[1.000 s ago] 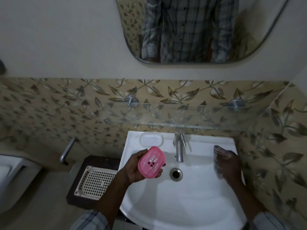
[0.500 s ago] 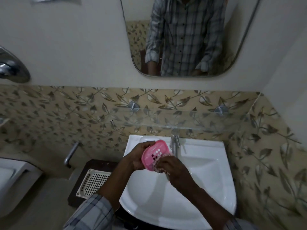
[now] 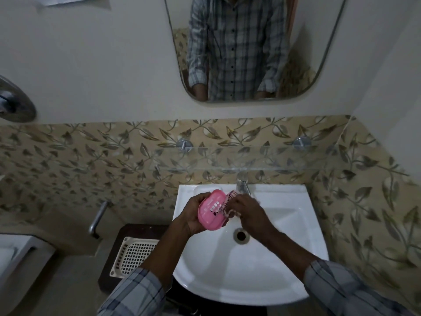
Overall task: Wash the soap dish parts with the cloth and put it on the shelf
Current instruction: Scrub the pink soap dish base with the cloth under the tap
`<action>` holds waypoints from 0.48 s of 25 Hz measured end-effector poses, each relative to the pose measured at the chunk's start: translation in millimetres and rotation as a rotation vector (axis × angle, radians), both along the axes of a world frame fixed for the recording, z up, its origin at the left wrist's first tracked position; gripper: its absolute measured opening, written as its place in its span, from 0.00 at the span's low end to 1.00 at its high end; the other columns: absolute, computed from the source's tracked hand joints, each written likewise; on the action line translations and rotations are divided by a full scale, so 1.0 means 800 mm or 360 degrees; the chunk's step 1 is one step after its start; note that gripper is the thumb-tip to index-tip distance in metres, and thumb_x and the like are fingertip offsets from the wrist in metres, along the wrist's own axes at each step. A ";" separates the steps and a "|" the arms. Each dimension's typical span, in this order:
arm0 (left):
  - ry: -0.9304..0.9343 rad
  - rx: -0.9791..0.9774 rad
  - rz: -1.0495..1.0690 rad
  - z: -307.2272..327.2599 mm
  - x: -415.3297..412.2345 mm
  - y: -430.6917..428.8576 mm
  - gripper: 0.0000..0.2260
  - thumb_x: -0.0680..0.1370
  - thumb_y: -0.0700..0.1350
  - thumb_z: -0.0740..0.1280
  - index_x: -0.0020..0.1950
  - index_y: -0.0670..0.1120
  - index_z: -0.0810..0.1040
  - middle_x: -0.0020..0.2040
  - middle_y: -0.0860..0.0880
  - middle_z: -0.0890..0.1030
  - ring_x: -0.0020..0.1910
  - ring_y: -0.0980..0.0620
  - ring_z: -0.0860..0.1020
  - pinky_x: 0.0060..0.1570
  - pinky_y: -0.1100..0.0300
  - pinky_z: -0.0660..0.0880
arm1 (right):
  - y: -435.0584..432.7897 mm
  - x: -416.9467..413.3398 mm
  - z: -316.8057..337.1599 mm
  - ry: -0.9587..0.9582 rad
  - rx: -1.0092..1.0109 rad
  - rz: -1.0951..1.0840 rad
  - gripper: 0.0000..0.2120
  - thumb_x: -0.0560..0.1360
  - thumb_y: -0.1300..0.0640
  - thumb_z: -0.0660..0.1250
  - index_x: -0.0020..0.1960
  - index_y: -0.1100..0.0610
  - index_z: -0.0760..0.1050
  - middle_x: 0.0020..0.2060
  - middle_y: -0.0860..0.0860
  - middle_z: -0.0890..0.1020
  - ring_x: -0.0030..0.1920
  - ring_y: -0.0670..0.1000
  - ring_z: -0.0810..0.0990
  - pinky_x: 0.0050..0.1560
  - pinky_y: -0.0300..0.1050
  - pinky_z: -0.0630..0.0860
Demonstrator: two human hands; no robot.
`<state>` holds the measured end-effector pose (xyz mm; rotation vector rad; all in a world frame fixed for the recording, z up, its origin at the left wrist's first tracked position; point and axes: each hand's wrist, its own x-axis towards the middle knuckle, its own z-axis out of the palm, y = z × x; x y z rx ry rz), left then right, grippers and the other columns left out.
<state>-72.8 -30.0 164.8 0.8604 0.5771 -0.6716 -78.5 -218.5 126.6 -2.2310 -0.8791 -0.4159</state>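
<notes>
Over the sink (image 3: pixel 284 258): left hand (image 3: pixel 193 215) grips pink soap dish part (image 3: pixel 210 209), right hand (image 3: pixel 248 212) pinches cloth (image 3: pixel 229 205) against it. Scrubbing underway; glass shelf (image 3: pixel 250 159) bare, placement pending.

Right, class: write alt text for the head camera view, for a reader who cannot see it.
Over a white sink, the left hand holds a pink slotted soap dish part while the right hand presses a cloth against it. A tap, a bare glass shelf and a mirror showing a checked shirt sit above; a white perforated tray lies left.
</notes>
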 end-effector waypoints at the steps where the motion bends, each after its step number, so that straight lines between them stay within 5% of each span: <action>1: -0.0010 0.0015 0.0041 0.000 -0.003 -0.005 0.17 0.75 0.50 0.64 0.48 0.37 0.82 0.42 0.38 0.83 0.41 0.40 0.80 0.46 0.50 0.77 | -0.003 -0.008 -0.003 0.0033 0.0020 -0.0032 0.16 0.70 0.66 0.59 0.49 0.56 0.82 0.45 0.53 0.83 0.48 0.51 0.76 0.47 0.47 0.74; 6: -0.0112 0.0022 0.0228 0.010 -0.014 -0.041 0.17 0.80 0.52 0.60 0.49 0.39 0.79 0.36 0.40 0.82 0.41 0.44 0.77 0.45 0.53 0.75 | 0.023 -0.048 -0.011 0.0307 0.0468 -0.0400 0.22 0.67 0.74 0.64 0.55 0.57 0.82 0.51 0.53 0.83 0.52 0.53 0.82 0.53 0.48 0.80; 12: -0.0112 0.0004 0.0223 0.013 -0.022 -0.042 0.20 0.81 0.53 0.59 0.49 0.37 0.80 0.36 0.39 0.84 0.42 0.42 0.79 0.46 0.51 0.76 | 0.015 -0.059 0.006 0.0094 0.0366 -0.0248 0.20 0.70 0.73 0.65 0.55 0.56 0.82 0.50 0.52 0.83 0.52 0.54 0.80 0.53 0.48 0.79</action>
